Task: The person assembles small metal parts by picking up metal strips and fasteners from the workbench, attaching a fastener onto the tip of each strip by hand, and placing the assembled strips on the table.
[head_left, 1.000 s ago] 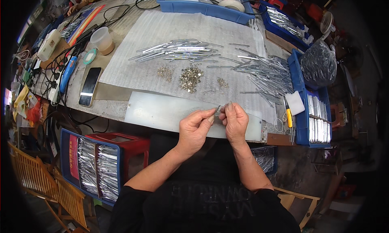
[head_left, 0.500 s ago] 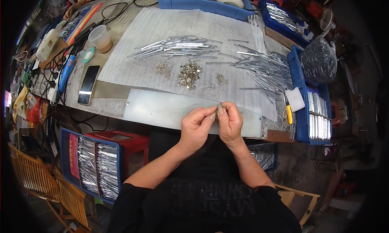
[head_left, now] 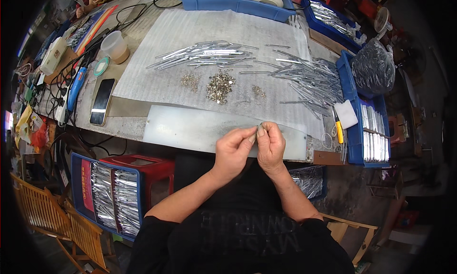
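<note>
A person's left hand (head_left: 233,149) and right hand (head_left: 271,149) are hovering above a pale board (head_left: 190,127) along the table's (head_left: 127,124) near edge. Each is pinching thumb to forefinger, the fingertips meeting; anything between them is too small to make out. Beyond, small gold-coloured pieces (head_left: 220,87) are lying heaped on a white sheet (head_left: 152,90), with slim silvery strips (head_left: 204,56) spreading in loose piles behind them and to the right.
</note>
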{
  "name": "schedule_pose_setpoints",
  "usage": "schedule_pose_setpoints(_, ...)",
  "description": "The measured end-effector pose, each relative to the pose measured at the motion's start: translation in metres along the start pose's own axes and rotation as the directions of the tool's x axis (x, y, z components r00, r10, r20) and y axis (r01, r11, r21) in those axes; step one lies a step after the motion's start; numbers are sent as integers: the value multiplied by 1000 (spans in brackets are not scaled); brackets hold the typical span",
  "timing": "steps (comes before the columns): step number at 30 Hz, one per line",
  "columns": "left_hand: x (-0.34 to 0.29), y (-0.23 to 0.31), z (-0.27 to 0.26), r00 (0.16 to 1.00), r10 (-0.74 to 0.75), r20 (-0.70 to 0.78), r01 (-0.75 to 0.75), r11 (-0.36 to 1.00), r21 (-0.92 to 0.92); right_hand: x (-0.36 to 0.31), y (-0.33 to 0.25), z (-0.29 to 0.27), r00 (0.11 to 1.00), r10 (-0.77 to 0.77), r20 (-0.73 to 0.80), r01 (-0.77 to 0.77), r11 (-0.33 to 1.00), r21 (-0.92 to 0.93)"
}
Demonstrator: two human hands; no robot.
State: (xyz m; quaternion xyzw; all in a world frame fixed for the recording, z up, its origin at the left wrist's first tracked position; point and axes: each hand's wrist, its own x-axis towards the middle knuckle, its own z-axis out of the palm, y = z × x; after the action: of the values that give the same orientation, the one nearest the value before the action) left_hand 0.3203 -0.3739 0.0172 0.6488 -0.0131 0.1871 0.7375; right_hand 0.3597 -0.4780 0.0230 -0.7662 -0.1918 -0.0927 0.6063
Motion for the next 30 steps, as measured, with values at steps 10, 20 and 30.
schedule_pose_setpoints(10,0,5,1,991,130,45,-135,980,146,-2,-3,-6,997,-82,-8,82,994,-69)
schedule_pose_setpoints(20,1,4,4,1000,1,8,-1,1000,-21,-5,3,-8,1000,17,15,-16,1000,-13)
schedule_pose_setpoints(30,-2,0,3,994,-100,49,103,992,-73,-4,1,-9,1000,-16,3,16,999,-36)
